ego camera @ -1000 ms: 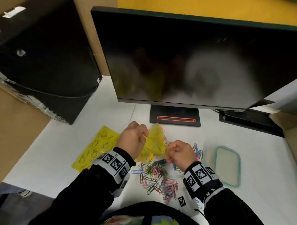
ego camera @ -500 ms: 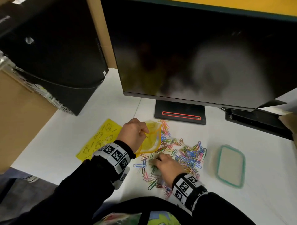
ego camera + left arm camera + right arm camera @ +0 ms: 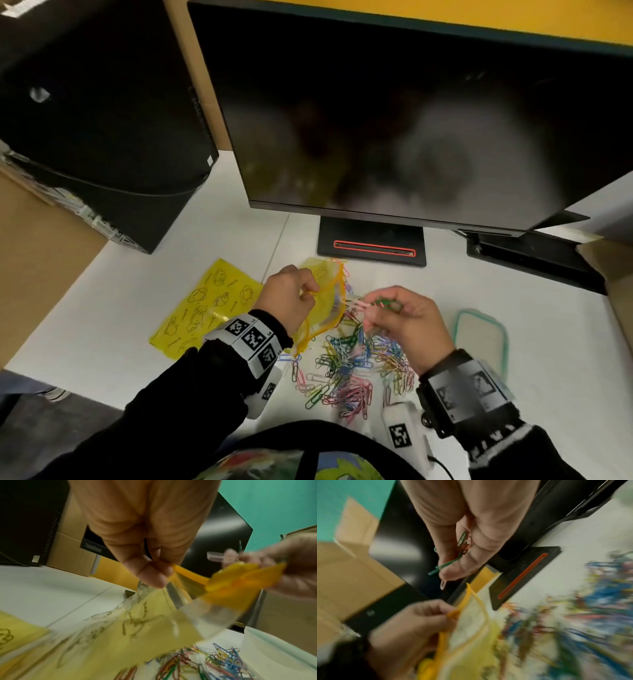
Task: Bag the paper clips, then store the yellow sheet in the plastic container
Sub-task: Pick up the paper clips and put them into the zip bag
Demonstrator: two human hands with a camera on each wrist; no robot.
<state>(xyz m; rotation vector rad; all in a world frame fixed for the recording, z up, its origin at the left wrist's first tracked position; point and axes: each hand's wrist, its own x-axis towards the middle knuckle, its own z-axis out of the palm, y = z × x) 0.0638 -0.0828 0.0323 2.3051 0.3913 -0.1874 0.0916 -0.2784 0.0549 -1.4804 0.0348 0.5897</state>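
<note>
My left hand (image 3: 291, 296) pinches the orange rim of a clear yellow-printed zip bag (image 3: 327, 301) and holds its mouth open above the table. In the left wrist view my left hand (image 3: 154, 573) grips the bag's orange strip (image 3: 190, 576). My right hand (image 3: 400, 317) holds a small bunch of paper clips (image 3: 376, 303) just right of the bag's mouth; the right wrist view shows green and red paper clips (image 3: 462, 543) pinched between the fingers. A pile of coloured paper clips (image 3: 352, 363) lies below both hands. The yellow sheet (image 3: 205, 305) lies flat to the left.
A clear plastic container with a green rim (image 3: 479, 339) sits on the right of the white table (image 3: 548, 359). A monitor (image 3: 411, 120) on a black stand (image 3: 373, 243) rises behind. A black computer tower (image 3: 102, 113) and cardboard stand at the left.
My right hand dipped into the clip pile half a second ago and has now risen with clips toward the bag's mouth. My left hand has kept hold of the bag.
</note>
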